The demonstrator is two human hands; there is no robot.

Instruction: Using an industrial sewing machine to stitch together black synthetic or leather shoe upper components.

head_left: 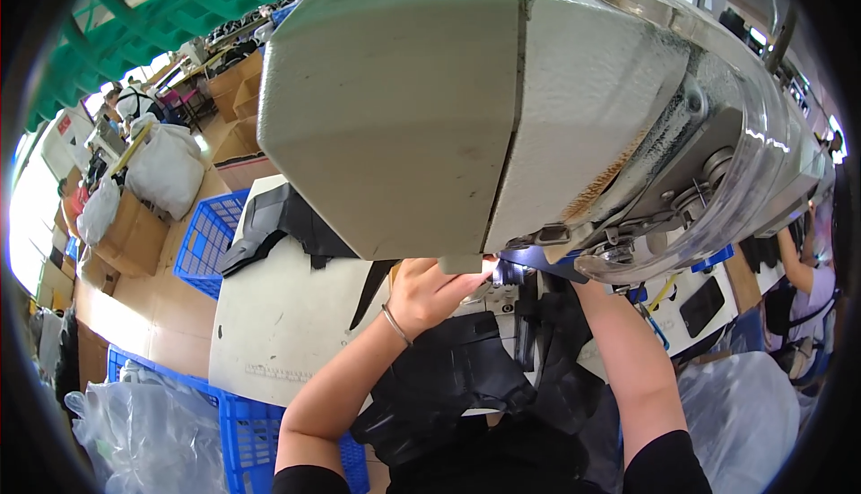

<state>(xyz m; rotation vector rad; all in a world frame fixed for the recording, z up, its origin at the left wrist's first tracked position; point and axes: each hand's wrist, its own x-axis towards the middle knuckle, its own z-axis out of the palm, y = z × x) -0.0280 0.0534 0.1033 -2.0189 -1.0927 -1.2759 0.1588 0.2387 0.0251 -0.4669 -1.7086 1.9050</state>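
A large off-white sewing machine head (pixel 395 126) fills the upper middle and hides much of the work area. Beneath its lower edge is my left hand (pixel 429 295), with a bracelet on the wrist. Its fingers are drawn together, thumb and forefinger toward the lit needle area (pixel 509 273), and seem to grip a black piece (pixel 369 295) that sticks out to the left. My right forearm (pixel 628 351) reaches up under the machine, where that hand is hidden. Black leather-like pieces (pixel 448 364) drape over my lap and the table's near edge.
More black pieces (pixel 278 223) lie on the white table (pixel 260 324), left of the machine. Blue crates (pixel 211 234) and clear plastic bags (pixel 148 431) stand at the left. A green basket (pixel 179 10) hangs overhead. Another person (pixel 807 292) works at far right.
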